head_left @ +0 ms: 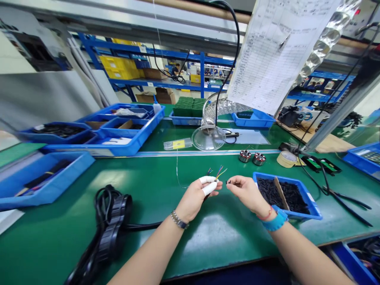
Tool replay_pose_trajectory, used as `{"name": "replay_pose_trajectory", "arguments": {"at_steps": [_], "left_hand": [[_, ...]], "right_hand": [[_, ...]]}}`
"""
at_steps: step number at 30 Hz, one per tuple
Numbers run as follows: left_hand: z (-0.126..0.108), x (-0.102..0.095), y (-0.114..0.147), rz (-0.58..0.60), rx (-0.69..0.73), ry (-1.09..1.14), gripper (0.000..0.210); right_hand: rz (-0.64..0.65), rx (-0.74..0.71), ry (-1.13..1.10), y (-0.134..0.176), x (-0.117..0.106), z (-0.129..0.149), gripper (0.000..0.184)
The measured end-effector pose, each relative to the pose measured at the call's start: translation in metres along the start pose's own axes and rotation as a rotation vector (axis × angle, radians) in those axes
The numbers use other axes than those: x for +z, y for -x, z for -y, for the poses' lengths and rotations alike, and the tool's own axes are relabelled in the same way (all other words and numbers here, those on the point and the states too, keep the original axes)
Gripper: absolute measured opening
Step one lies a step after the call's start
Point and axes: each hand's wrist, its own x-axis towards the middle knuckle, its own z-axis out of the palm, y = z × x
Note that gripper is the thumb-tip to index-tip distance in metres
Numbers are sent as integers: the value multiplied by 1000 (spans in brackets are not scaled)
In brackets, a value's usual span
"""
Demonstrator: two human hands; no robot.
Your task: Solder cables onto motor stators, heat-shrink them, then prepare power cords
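Note:
My left hand (204, 190), with white finger cots on thumb and forefinger, is closed around the end of a black cable (144, 227). Thin coloured wires (220, 172), among them yellow, fan out past its fingertips. A short gap to the right, my right hand (245, 190) pinches a small black piece of tubing (228, 182) between thumb and finger. Beside that wrist stands a blue bin (315, 209) of short black tubes (297, 196), split by a cardboard divider (281, 193). The cable runs back to a black ribbed housing (114, 221) on the left.
Behind the hands sit two motor stators (259, 159), a tape roll (286, 159) and a clear extraction funnel (208, 138). Pliers (352, 200) lie at right. Blue trays (130, 148) fill the back left. A paper sheet (267, 55) hangs overhead.

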Motion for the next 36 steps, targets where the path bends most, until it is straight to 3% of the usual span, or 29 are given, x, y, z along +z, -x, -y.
{"name": "replay_pose_trajectory", "arguments": {"at_steps": [3,6,20,36], "left_hand": [[1,1,-1,-44,66,-1,24],[3,1,-1,-79,101,-115,22],[2,3,-2,-173,101,-239,17],[3,3,-1,-161,102,-260,16]], "right_hand": [[-64,-31,-69,-6,20,-1,12],[-123,-43,-119,-8,25,-2,8],[-182,59,-807,-16,6,-1,9],[-164,65,-877,-13,8,2,7]]}}
